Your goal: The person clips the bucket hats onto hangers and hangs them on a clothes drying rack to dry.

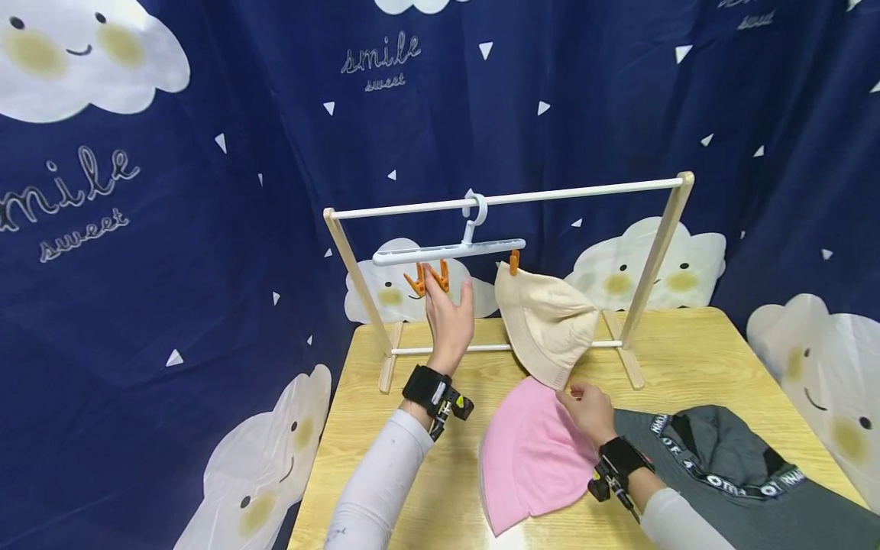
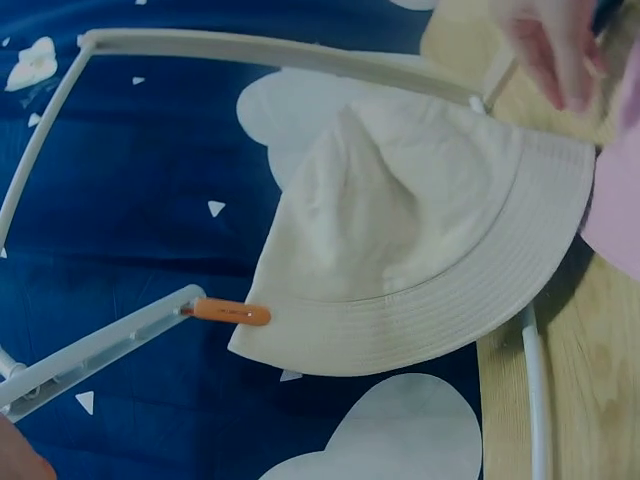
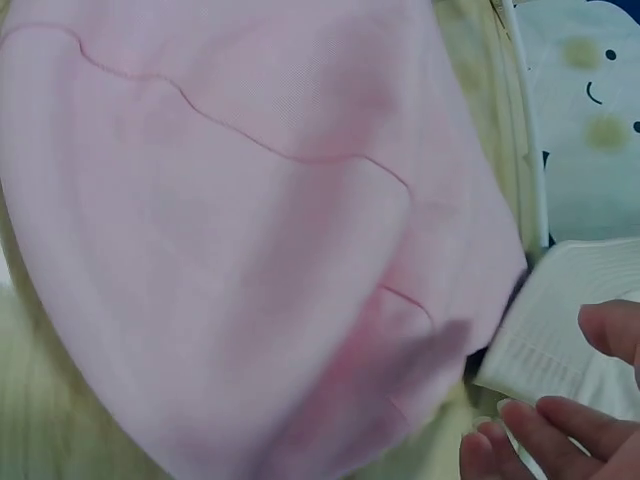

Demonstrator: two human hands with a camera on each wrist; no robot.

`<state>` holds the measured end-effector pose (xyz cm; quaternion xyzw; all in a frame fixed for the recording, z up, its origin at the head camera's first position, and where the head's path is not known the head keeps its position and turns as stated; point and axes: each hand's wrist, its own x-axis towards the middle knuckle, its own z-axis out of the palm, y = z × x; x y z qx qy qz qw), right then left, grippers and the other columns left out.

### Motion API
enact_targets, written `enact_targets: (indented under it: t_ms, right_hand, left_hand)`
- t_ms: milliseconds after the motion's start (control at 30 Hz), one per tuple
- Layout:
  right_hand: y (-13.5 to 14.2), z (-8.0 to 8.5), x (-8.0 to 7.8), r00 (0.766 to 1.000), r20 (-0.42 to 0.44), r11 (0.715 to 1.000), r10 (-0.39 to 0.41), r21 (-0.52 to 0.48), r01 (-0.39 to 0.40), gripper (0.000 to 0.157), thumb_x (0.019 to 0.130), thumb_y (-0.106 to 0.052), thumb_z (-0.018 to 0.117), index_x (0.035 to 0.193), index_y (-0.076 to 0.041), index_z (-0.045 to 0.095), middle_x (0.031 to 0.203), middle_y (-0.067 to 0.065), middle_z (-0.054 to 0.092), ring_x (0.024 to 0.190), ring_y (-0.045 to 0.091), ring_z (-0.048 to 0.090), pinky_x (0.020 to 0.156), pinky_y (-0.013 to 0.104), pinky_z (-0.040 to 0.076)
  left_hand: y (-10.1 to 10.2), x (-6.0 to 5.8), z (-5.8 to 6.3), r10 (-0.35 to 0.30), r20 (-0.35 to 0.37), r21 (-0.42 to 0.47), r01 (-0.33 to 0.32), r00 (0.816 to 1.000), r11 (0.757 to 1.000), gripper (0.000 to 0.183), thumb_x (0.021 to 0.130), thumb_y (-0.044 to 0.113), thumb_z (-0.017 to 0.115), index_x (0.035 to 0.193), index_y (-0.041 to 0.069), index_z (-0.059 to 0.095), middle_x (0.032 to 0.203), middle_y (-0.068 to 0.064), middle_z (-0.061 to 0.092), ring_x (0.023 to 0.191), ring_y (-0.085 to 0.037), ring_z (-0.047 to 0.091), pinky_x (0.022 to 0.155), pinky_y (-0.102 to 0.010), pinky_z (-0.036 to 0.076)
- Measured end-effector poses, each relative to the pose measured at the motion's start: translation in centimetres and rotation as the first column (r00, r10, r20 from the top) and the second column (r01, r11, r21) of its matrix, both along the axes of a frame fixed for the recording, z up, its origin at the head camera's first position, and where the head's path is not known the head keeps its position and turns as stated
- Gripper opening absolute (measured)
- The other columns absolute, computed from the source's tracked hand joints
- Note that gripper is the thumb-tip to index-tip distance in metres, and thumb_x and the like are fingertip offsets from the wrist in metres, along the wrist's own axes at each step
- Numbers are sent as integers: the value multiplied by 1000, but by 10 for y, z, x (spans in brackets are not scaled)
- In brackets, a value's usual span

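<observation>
Head view: My left hand (image 1: 450, 321) is raised under the left part of the white hanger (image 1: 440, 254). Its grip is wide, with the thumb apart from the fingers. The fingertips are at two orange clips (image 1: 443, 276) under the hanger; contact cannot be confirmed. The hanger hooks over the top bar of the rack (image 1: 577, 195), which stands on the far part of the wooden table (image 1: 412, 473). A third orange clip (image 1: 514, 262) at the hanger's right end secures the beige hat (image 1: 546, 317) by its brim. My right hand (image 1: 591, 412) is near the hat's lower brim tip. The pink hat (image 1: 532, 458) lies on the table, nearer than the rack; the grey hat (image 1: 729, 447) lies to its right.

Left wrist view: The beige hat hangs tilted from the single clip, its brim partly in front of the table. My right hand is apart from the hat. Only a small part of my left hand shows.

Right wrist view: My right grip is wide, thumb and fingers separated, beside the beige brim. The pink hat fills most of the view.
</observation>
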<state>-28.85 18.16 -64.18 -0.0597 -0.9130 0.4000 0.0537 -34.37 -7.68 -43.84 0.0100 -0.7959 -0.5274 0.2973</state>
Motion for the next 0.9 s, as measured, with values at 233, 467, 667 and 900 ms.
enact_targets:
  t_ms: [233, 467, 667, 900]
  right_hand:
    - [-7, -8, 3, 999, -17, 998, 27, 52, -27, 43, 88, -30, 76, 109, 7, 72, 100, 23, 74, 95, 45, 69, 82, 59, 48]
    - [-8, -13, 1, 999, 15, 997, 39, 69, -40, 32, 85, -28, 76, 82, 0, 61, 73, 8, 57, 71, 29, 55, 66, 43, 36]
    - [-10, -11, 1, 996, 76, 996, 36, 76, -42, 28, 84, -28, 75, 86, -2, 68, 80, 11, 67, 79, 32, 63, 69, 47, 44]
    - [-7, -8, -7, 987, 140, 994, 76, 71, -87, 32, 88, -39, 77, 91, -7, 79, 89, 13, 75, 83, 34, 67, 69, 45, 47]
  left_hand:
    - [-3, -13, 15, 82, 14, -31, -81, 997, 996, 81, 103, 37, 63, 164, 0, 23, 163, -22, 39, 145, -32, 47, 117, -42, 39]
    - [-11, -27, 26, 153, 50, -60, -150, 987, 987, 65, 102, 40, 67, 150, 1, 47, 143, -22, 62, 117, -38, 68, 95, -50, 55]
    - [-21, -35, 31, 202, 56, -97, -196, 978, 976, 48, 100, 44, 69, 123, 2, 65, 118, -17, 75, 102, -36, 72, 85, -52, 55]
    - [-30, -42, 41, 239, -12, -219, -236, 971, 947, 40, 96, 45, 74, 102, 6, 75, 92, -6, 76, 83, -31, 71, 70, -49, 51]
